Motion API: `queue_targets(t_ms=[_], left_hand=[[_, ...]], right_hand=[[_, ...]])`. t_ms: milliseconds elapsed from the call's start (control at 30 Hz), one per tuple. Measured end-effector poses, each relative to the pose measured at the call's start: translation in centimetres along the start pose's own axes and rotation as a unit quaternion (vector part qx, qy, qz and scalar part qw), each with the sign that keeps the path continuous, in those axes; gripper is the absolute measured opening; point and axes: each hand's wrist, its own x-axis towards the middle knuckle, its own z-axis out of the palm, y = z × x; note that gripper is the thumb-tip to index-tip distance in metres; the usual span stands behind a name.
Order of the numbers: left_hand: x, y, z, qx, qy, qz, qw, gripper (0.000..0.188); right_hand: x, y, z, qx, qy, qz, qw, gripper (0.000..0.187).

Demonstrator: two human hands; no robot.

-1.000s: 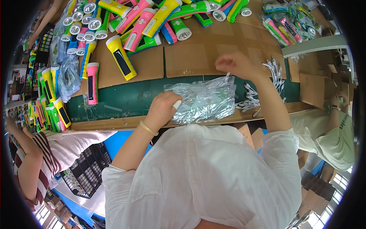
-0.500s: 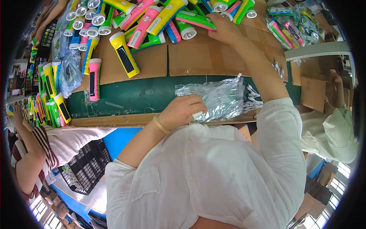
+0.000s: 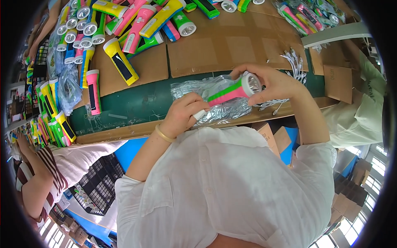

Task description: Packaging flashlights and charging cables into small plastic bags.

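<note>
My right hand (image 3: pixel 269 81) is closed around the white-rimmed head of a pink and green flashlight (image 3: pixel 226 94). Its lens faces right, and its tail end points toward my left hand. My left hand (image 3: pixel 185 113) pinches a small white piece (image 3: pixel 199 115) whose kind I cannot make out; the flashlight's tail is close to those fingers. Beneath the flashlight, clear plastic bags (image 3: pixel 188 89) lie crumpled on the green tabletop near the front edge. Part of them is hidden by my hands.
Many coloured flashlights (image 3: pixel 136 29) are heaped on cardboard (image 3: pixel 211 53) at the far left. White cables (image 3: pixel 294 65) lie on the right. Bagged flashlights (image 3: pixel 308 18) rest beyond a pale curved bar (image 3: pixel 337 34). Other people are at both sides; a black crate (image 3: pixel 97 182) stands lower left.
My right hand has come back from the far pile with the pink and green flashlight, now over the plastic bags. My left hand has shifted slightly left, still pinching the white piece.
</note>
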Motion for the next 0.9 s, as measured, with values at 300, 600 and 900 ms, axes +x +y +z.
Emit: queue_targets(t_ms=[300,600,900], left_hand=[[0.1,0.5,0.2,-0.01,0.011,-0.012,1.0,0.017],[2.2,1.5,-0.4,-0.021,0.008,0.06,0.998,0.015],[0.4,-0.5,-0.7,0.049,0.0,-0.024,0.999,0.02]], right_hand=[[5.1,3.8,6.8,0.034,0.071,-0.133,0.988,0.048],[2.9,-1.4,6.8,-0.396,-0.045,-0.019,0.917,0.024],[-4.6,10.2,-0.2,-0.347,0.304,0.072,0.884,0.012]])
